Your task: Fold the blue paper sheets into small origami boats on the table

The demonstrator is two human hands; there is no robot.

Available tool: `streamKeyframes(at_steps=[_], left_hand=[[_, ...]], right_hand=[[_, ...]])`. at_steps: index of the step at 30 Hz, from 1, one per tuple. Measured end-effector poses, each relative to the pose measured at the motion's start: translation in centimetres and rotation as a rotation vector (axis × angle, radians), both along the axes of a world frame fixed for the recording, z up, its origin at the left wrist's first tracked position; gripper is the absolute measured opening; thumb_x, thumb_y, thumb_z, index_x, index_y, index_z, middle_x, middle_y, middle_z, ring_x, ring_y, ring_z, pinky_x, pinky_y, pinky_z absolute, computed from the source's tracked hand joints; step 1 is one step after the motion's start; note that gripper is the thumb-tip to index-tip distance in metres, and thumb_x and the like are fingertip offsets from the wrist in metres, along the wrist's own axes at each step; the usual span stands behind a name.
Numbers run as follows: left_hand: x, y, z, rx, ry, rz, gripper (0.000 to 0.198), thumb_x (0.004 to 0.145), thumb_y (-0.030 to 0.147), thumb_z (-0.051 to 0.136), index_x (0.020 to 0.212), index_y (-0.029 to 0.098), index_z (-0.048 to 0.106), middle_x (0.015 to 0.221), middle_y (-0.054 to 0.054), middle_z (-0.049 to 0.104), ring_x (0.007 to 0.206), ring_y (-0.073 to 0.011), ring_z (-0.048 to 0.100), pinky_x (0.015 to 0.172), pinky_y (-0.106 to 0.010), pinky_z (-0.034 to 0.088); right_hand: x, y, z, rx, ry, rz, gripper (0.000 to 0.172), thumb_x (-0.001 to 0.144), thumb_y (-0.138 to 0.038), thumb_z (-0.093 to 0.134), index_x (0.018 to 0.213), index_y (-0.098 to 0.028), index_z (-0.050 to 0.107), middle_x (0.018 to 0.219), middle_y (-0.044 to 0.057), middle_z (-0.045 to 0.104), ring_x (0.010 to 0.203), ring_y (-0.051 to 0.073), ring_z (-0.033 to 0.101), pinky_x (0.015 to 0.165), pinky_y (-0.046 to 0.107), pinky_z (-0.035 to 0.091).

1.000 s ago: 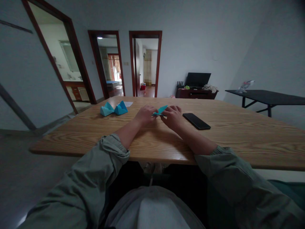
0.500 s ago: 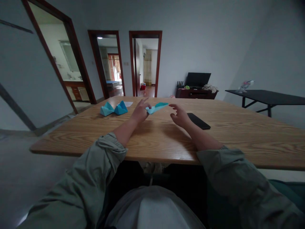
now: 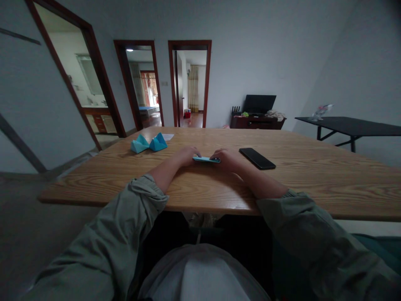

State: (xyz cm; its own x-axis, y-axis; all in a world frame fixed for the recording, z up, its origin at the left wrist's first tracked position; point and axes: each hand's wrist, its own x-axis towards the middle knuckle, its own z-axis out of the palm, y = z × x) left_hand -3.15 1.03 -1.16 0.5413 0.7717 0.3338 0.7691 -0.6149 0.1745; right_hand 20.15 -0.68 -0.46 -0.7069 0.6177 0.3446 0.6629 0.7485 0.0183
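Note:
A folded strip of light blue paper [image 3: 206,159] lies low over the table in front of me, its long edge facing me. My left hand [image 3: 187,156] grips its left end, fingers bent around the edge. At the other end my right hand [image 3: 228,159] pinches the paper with thumb and fingers. Farther off to the left stand two folded paper shapes, a pale turquoise one [image 3: 139,144] and a deeper blue one [image 3: 158,142], side by side.
Right of my right hand, a black smartphone [image 3: 257,158] lies flat on the wooden table [image 3: 313,179]. A small white sheet [image 3: 168,136] lies behind the blue shapes. Beyond are a black folding table [image 3: 354,125] and a television [image 3: 260,104] on a cabinet.
The light blue paper has come down to the table and now looks flat. My right hand, formerly apart from it, has taken hold of its right end.

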Motion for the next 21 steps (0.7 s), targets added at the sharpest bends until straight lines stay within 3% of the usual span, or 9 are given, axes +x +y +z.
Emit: streamKeyframes(at_steps=[4, 9, 15, 18, 21], left_hand=[[-0.5, 0.0, 0.0, -0.25, 0.009, 0.04, 0.048, 0.074, 0.016, 0.058, 0.121, 0.024, 0.063, 0.096, -0.004, 0.07, 0.08, -0.0172, 0.064, 0.072, -0.024, 0.046], [-0.7, -0.7, 0.5, -0.297, 0.026, -0.016, 0.058, 0.071, 0.019, 0.061, 0.128, 0.027, 0.058, 0.093, -0.001, 0.069, 0.073, -0.0147, 0.062, 0.07, -0.023, 0.045], [0.9, -1.4, 0.6, -0.034, 0.072, -0.04, 0.029, 0.072, 0.034, 0.065, 0.097, 0.024, 0.075, 0.112, -0.006, 0.064, 0.098, -0.02, 0.059, 0.085, -0.026, 0.043], [1.2, -1.5, 0.5, -0.016, 0.088, -0.028, 0.021, 0.075, 0.031, 0.061, 0.089, 0.023, 0.076, 0.098, -0.005, 0.067, 0.085, -0.0178, 0.06, 0.075, -0.024, 0.043], [0.9, -1.4, 0.3, -0.141, 0.087, 0.008, 0.023, 0.079, 0.029, 0.056, 0.086, 0.021, 0.076, 0.076, -0.003, 0.068, 0.067, -0.0152, 0.057, 0.063, -0.024, 0.039]], right_hand=[[-0.3, -0.3, 0.1, -0.017, -0.161, -0.08, 0.028, 0.074, -0.017, 0.058, 0.097, -0.022, 0.073, 0.096, 0.007, 0.07, 0.086, 0.02, 0.062, 0.078, 0.027, 0.043], [-0.3, -0.4, 0.0, 0.02, -0.226, -0.227, 0.023, 0.078, -0.023, 0.056, 0.094, -0.02, 0.072, 0.096, 0.01, 0.069, 0.081, 0.021, 0.063, 0.069, 0.028, 0.042], [-0.3, 0.1, -0.9, -0.062, -0.098, -0.17, 0.019, 0.078, -0.027, 0.056, 0.088, -0.02, 0.072, 0.089, 0.007, 0.069, 0.078, 0.018, 0.061, 0.066, 0.025, 0.041], [0.1, 0.6, -1.3, -0.22, 0.046, -0.115, 0.018, 0.078, -0.028, 0.056, 0.085, -0.02, 0.07, 0.082, 0.003, 0.069, 0.07, 0.015, 0.058, 0.062, 0.023, 0.04], [0.6, 1.0, -1.5, -0.347, 0.228, -0.127, 0.021, 0.08, -0.031, 0.055, 0.088, -0.018, 0.069, 0.08, 0.001, 0.069, 0.067, 0.014, 0.056, 0.059, 0.022, 0.039]])
